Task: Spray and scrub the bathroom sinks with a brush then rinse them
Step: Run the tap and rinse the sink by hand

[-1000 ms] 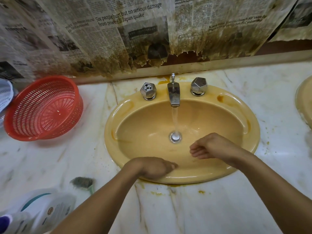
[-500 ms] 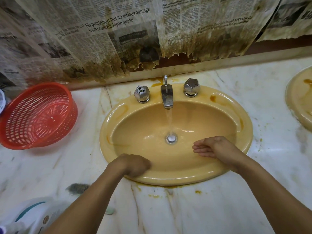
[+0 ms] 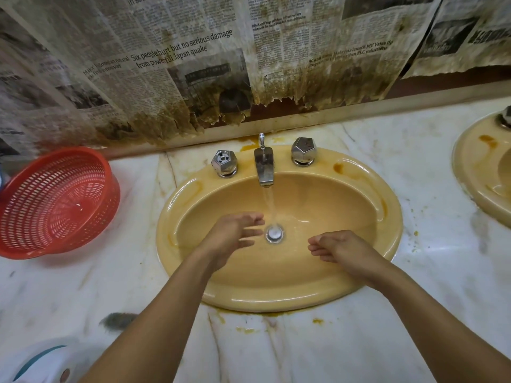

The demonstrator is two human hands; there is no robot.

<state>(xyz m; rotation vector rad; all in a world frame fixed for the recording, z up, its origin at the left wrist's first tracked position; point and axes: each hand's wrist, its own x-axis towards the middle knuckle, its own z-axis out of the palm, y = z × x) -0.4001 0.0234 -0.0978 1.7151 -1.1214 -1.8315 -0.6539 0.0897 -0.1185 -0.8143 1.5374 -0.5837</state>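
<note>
A yellow oval sink [image 3: 326,294] is set in a marble counter, with brown stains on its rim. Water runs from the chrome tap [image 3: 264,165] down to the drain [image 3: 274,234]. My left hand [image 3: 232,236] is inside the basin just left of the stream, fingers spread and blurred, holding nothing. My right hand [image 3: 338,250] hovers in the basin to the right of the drain, fingers loosely curled and empty. The brush [image 3: 117,320] lies on the counter at the lower left, partly hidden by my left forearm. A white spray bottle [image 3: 41,360] sits at the bottom left corner.
A red plastic basket [image 3: 55,203] lies tilted on the counter at the left. Two chrome knobs [image 3: 224,163] flank the tap. A second yellow sink [image 3: 481,172] shows at the right edge. Stained newspaper [image 3: 193,64] covers the wall behind. Yellow spots mark the marble counter [image 3: 276,341].
My left hand has left the sink's front rim and moved forward into the basin beside the water stream, fingers now spread. My right hand has barely shifted.
</note>
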